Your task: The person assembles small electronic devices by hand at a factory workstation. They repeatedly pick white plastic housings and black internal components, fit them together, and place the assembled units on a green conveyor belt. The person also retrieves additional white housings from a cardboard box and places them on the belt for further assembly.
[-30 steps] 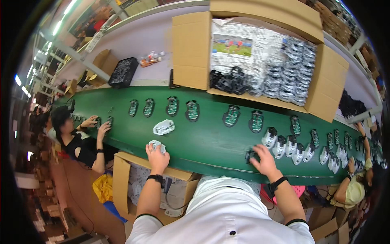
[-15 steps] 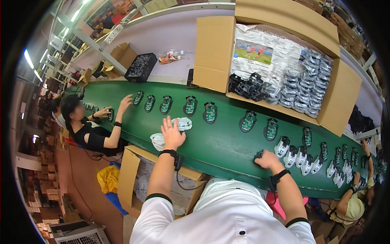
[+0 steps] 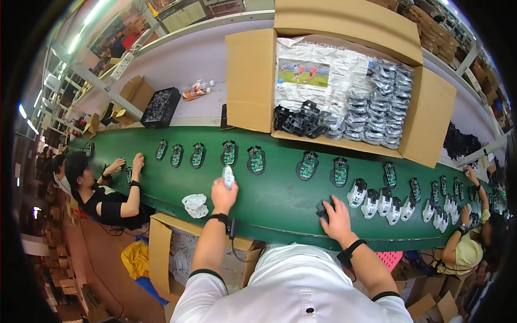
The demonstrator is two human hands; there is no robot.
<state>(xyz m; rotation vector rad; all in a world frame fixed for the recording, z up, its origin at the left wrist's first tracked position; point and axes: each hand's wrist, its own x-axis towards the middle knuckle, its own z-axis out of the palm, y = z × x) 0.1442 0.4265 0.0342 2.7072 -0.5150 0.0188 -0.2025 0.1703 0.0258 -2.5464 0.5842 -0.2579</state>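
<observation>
My left hand (image 3: pixel 223 196) is closed around a white mouse shell (image 3: pixel 228 176), which sticks up beyond the fingers over the green work surface (image 3: pixel 280 202). Left of that wrist lies a crumpled, translucent white plastic wrap (image 3: pixel 195 205). My right hand (image 3: pixel 337 219) rests low over the near side, with a small black plastic part (image 3: pixel 322 210) between thumb and fingers; its exact kind is partly hidden. Beyond both hands stand black mouse bases with green circuit boards, one (image 3: pixel 256 160) near the left hand and another (image 3: pixel 339 171) above the right.
White-and-black mouse assemblies (image 3: pixel 369 203) stand in a group to the right. An open carton (image 3: pixel 250 81) at the back holds wrapped shells and black parts. Co-workers sit at left (image 3: pixel 116 202) and right (image 3: pixel 463 247). Another carton (image 3: pixel 160 253) stands below the near edge.
My left hand has gone from spread over the white shell to gripping and raising it. My right fingers have loosened from a fist around the black part. The whole view has shifted.
</observation>
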